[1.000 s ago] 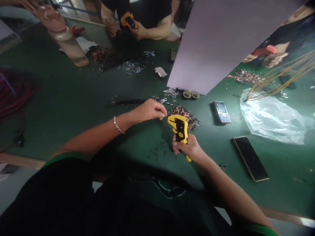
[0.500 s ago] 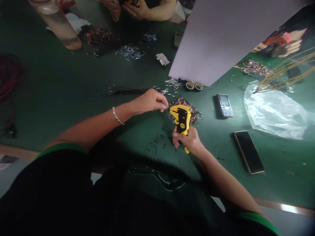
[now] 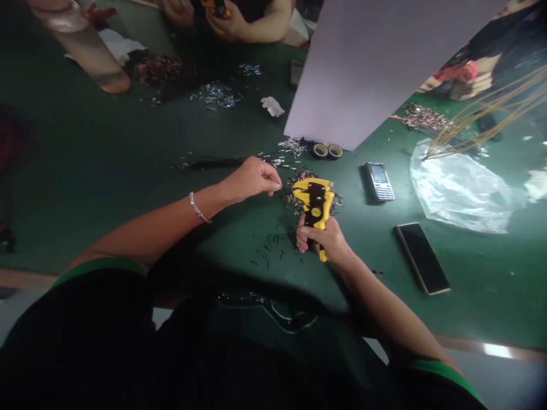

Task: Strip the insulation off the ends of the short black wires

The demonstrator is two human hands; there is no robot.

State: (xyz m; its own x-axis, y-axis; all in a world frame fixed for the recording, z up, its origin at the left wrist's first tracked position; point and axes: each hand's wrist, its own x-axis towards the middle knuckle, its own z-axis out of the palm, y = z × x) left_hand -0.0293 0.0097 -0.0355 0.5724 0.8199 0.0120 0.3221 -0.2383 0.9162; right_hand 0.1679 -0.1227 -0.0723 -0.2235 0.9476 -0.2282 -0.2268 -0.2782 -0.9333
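Observation:
My right hand (image 3: 322, 239) is wrapped around the handle of a yellow and black wire stripper (image 3: 315, 204), whose head lies over a heap of copper-coloured wire scraps (image 3: 303, 191) on the green bench mat (image 3: 128, 142). My left hand (image 3: 252, 179) hangs just left of the tool, thumb and fingertips pinched together. Anything between them is too small to make out. Short black wire offcuts (image 3: 269, 250) lie on the mat below the stripper.
To the right lie a keypad phone (image 3: 379, 181), a smartphone (image 3: 422, 258), a plastic bag (image 3: 461, 193) and tan wires (image 3: 482, 111). A white board (image 3: 384, 68) stands up ahead beside tape rolls (image 3: 327, 151). Across the bench, a co-worker's hands (image 3: 226, 23) hold a yellow tool.
The stripper has swung from upright to a flatter tilt, with its head lower over the scraps. My view has drifted, shifting the bench contents up and left in the frame.

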